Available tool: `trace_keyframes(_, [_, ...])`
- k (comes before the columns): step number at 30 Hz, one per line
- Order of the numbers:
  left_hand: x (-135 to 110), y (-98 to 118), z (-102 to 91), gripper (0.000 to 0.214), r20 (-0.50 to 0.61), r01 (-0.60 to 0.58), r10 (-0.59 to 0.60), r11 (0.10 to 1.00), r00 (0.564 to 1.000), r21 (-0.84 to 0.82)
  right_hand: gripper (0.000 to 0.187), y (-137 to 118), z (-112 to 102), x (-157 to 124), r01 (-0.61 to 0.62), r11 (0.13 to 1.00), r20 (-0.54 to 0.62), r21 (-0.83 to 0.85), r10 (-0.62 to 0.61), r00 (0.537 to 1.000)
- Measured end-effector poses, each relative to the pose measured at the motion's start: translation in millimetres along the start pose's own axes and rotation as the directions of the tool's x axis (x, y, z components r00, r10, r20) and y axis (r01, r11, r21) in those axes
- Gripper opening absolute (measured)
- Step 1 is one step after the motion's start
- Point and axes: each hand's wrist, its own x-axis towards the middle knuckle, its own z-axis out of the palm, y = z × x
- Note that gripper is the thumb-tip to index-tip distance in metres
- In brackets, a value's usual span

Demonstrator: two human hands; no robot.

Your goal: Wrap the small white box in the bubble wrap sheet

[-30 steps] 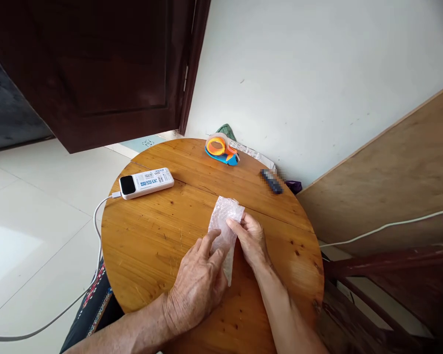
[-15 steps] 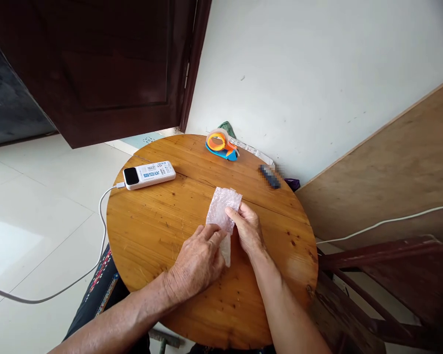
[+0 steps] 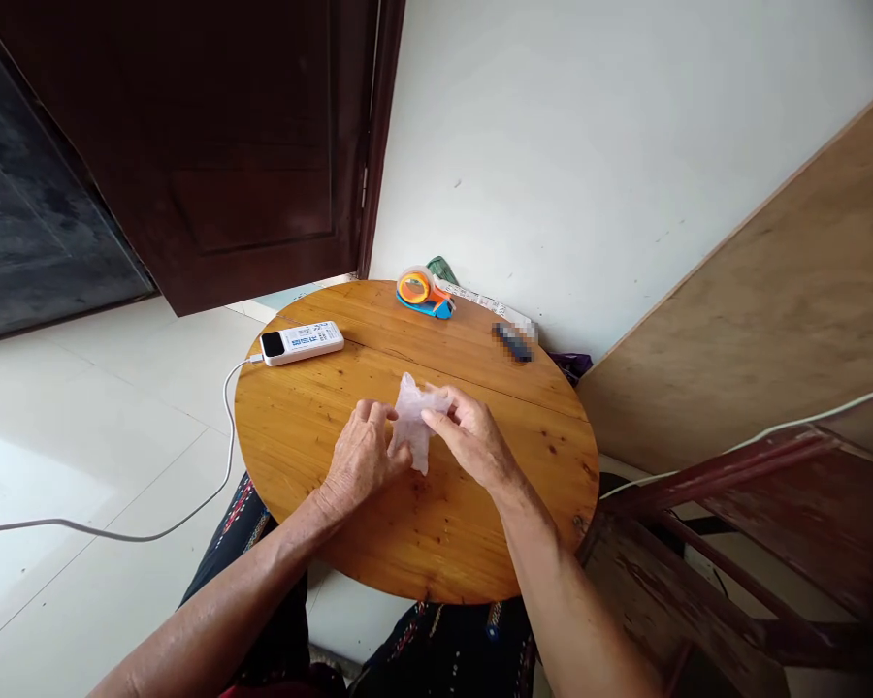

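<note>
A crumpled sheet of translucent, pinkish-white bubble wrap (image 3: 411,412) is held up over the middle of the round wooden table (image 3: 378,378). My right hand (image 3: 472,436) pinches its right edge between thumb and fingers. My left hand (image 3: 364,446) is at the sheet's left side, fingers curled and thumb apart from them, with the thumb near the lower edge. The space between its fingertips and the sheet is hard to make out. Whether anything lies inside the folds cannot be seen.
A white power bank (image 3: 312,342) with a plugged-in cable (image 3: 229,456) lies at the table's left. An orange and blue tape dispenser (image 3: 426,293) stands at the back, a blurred dark object (image 3: 513,342) at the back right. A dark red wooden chair (image 3: 742,543) stands right.
The flat bubble wrap has become crumpled and spread. My left hand has moved left and up, its fingers more apart. The camera view has shifted.
</note>
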Motion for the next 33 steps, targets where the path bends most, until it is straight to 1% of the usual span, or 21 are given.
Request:
trace_keyframes(2, [0.8,-4.9,0.3,0.048,-0.042,0.003,-0.004,0.999,0.999,-0.044,0.010,-2.3,3.7,-14.2,0.045,0.992,0.007,-0.118,-0.044,0.999])
trace_keyframes(3, [2.0,-7.7,0.6,0.058,-0.047,-0.018,0.014,0.997,0.999,-0.076,0.010,-1.5,6.3,-21.6,0.068,0.984,0.006,-0.167,-0.068,0.998])
trace_keyframes(5, [5.9,-13.4,1.3,0.076,-0.022,-0.105,0.102,0.981,0.994,-0.163,0.012,3.3,12.3,-36.0,0.138,0.961,-0.004,-0.240,-0.143,0.990])
trace_keyframes(6, [8.2,-15.9,1.5,0.079,-0.004,-0.161,0.164,0.964,0.986,-0.212,0.013,6.9,15.4,-42.4,0.185,0.946,-0.010,-0.266,-0.195,0.981])
trace_keyframes(7, [10.3,-18.0,1.4,0.075,0.014,-0.212,0.223,0.942,0.975,-0.260,0.016,11.0,18.3,-48.2,0.235,0.929,-0.015,-0.286,-0.250,0.968])
trace_keyframes(9, [13.3,-21.3,-0.9,0.052,0.059,-0.260,0.298,0.901,0.953,-0.347,0.021,19.2,23.1,-57.3,0.321,0.893,-0.011,-0.314,-0.342,0.940])
trace_keyframes(11, [13.8,-23.6,-6.8,0.032,0.133,-0.236,0.321,0.869,0.938,-0.435,0.026,26.8,26.3,-63.0,0.369,0.863,0.004,-0.344,-0.392,0.920])
trace_keyframes(12, [13.2,-24.7,-11.0,0.029,0.177,-0.218,0.335,0.853,0.925,-0.475,0.030,30.2,27.5,-64.6,0.382,0.851,0.010,-0.362,-0.406,0.914])
trace_keyframes(14, [11.1,-26.9,-20.0,0.037,0.252,-0.217,0.394,0.824,0.884,-0.524,0.036,36.0,29.3,-65.3,0.394,0.829,0.018,-0.397,-0.422,0.906])
trace_keyframes(16, [9.2,-29.0,-26.5,0.050,0.274,-0.286,0.464,0.815,0.842,-0.504,0.041,40.3,30.9,-63.5,0.401,0.815,0.011,-0.418,-0.437,0.899])
trace_keyframes(17, [8.7,-29.8,-27.6,0.053,0.268,-0.324,0.485,0.819,0.833,-0.474,0.041,41.5,31.4,-62.0,0.402,0.815,-0.002,-0.418,-0.443,0.896])
trace_keyframes(18, [8.7,-30.4,-27.2,0.053,0.253,-0.354,0.493,0.825,0.833,-0.440,0.040,41.9,31.5,-60.2,0.401,0.819,-0.019,-0.410,-0.447,0.894])
trace_keyframes(20, [10.0,-30.8,-22.8,0.047,0.210,-0.381,0.480,0.842,0.852,-0.382,0.034,40.0,30.6,-56.4,0.386,0.843,-0.065,-0.373,-0.439,0.896])
trace_keyframes(22, [12.5,-29.9,-16.9,0.039,0.168,-0.368,0.441,0.865,0.882,-0.340,0.027,35.4,27.6,-52.9,0.346,0.882,-0.109,-0.319,-0.397,0.911])
trace_keyframes(24, [15.5,-27.2,-13.0,0.034,0.148,-0.338,0.395,0.890,0.907,-0.306,0.022,30.3,22.8,-49.2,0.264,0.928,-0.145,-0.263,-0.309,0.940])
trace_keyframes(25, [17.4,-25.1,-12.2,0.031,0.163,-0.308,0.364,0.907,0.917,-0.288,0.020,28.7,20.0,-46.9,0.205,0.950,-0.159,-0.234,-0.246,0.956])
trace_keyframes(28, [24.7,-15.7,-12.9,0.024,0.287,-0.186,0.233,0.966,0.929,-0.180,0.016,30.4,11.9,-35.3,0.008,0.997,-0.156,-0.081,-0.020,0.987])
trace_keyframes(29, [27.8,-12.0,-13.0,0.026,0.308,-0.149,0.180,0.981,0.934,-0.121,0.018,33.1,9.6,-29.6,-0.050,0.999,-0.140,0.004,0.050,0.989])
trace_keyframes(31, [34.6,-5.8,-11.5,0.030,0.285,-0.098,0.106,0.994,0.952,-0.044,0.022,39.6,5.9,-16.9,-0.144,0.975,-0.103,0.171,0.163,0.981])
trace_keyframes(32, [37.8,-3.9,-9.6,0.031,0.271,-0.075,0.090,0.995,0.958,-0.067,0.023,42.6,4.5,-10.7,-0.185,0.955,-0.089,0.230,0.210,0.974])
trace_keyframes(33, [40.6,-3.2,-7.0,0.032,0.277,-0.046,0.085,0.989,0.957,-0.144,0.025,45.1,3.3,-5.0,-0.223,0.938,-0.075,0.266,0.251,0.965])
